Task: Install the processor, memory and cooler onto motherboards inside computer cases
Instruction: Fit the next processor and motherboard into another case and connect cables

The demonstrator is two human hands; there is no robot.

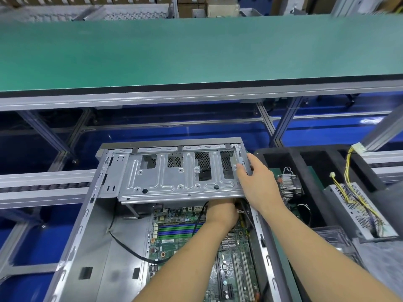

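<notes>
Under drive cage [174,175]: left hand [221,211] over motherboard [178,232]; right hand [259,182] grips cage

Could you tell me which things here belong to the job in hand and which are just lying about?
In the job: computer case, motherboard, drive cage gripped by right hand, left hand under it, cooler.
Lying about: power supply, green conveyor belt.

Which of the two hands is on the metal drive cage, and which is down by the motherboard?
The right hand grips the right end of the drive cage. The left hand reaches beneath the cage, over the motherboard; its fingers are hidden.
</notes>
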